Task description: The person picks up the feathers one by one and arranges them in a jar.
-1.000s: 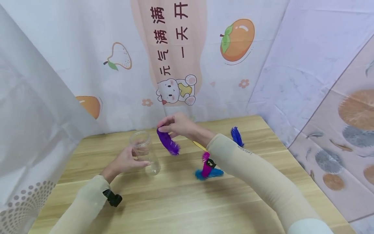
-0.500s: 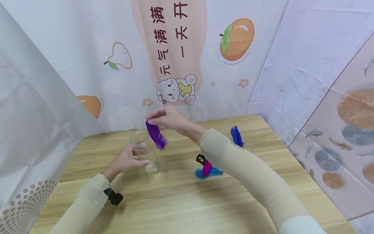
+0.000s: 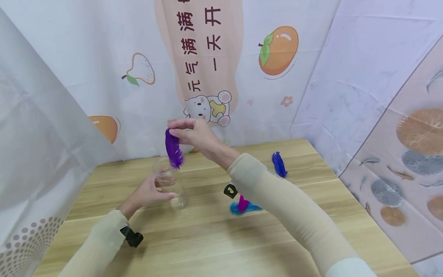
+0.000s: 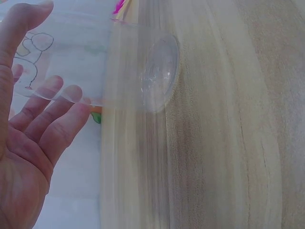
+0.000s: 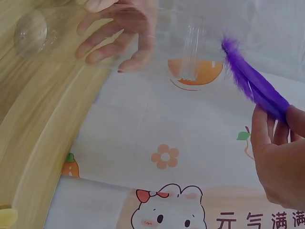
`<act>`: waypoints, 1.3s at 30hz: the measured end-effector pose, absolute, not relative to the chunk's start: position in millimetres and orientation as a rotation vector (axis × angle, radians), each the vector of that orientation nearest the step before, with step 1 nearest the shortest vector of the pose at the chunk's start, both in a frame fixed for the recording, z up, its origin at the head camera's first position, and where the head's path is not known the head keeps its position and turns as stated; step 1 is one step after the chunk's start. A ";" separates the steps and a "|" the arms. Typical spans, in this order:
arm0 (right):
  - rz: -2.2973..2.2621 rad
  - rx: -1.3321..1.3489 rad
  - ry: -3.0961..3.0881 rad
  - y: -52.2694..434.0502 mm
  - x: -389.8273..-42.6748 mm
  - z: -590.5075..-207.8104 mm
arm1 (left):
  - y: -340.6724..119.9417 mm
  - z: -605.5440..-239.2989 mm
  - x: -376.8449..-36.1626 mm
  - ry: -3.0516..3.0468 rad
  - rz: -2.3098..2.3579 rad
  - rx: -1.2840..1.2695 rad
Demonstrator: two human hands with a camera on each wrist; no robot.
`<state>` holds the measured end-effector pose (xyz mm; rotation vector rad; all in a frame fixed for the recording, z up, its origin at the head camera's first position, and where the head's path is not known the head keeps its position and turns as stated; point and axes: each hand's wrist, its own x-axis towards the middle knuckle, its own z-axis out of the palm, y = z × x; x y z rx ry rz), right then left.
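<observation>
Makeshift recording booth, not a lived-in room; wooden table (image 3: 214,246) boxed in by hung printed cloth backdrops (image 3: 104,46): cartoon bear (image 3: 207,109), fruit, Chinese characters; marble-and-feather pattern sheet (image 3: 398,127) on the right.

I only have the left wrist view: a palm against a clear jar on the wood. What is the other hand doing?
Observer: The right hand pinches a purple feather above the jar.
Operator: Is the feather inside the jar yet?
Observer: No. In the head view its tip hangs at the jar's mouth, not down in it.
Operator: Anything else on the table?
Observer: A blue feather lies near the far right edge, and a pink feather sits over a light blue one beside the right sleeve.
</observation>
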<state>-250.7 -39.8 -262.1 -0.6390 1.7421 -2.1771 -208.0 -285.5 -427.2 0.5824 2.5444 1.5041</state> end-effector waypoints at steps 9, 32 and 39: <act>-2.258 -0.659 1.765 -44.6 -251.0 -256.1 | -273.2 -425.7 -217.6 2.484 1.603 0.597; -2.049 -1.064 2.101 -83.5 -241.9 -276.5 | -291.5 -430.1 -202.0 2.535 1.542 0.548; -2.059 -1.035 2.116 -81.1 -242.9 -274.0 | -288.6 -424.4 -205.5 2.539 1.514 0.564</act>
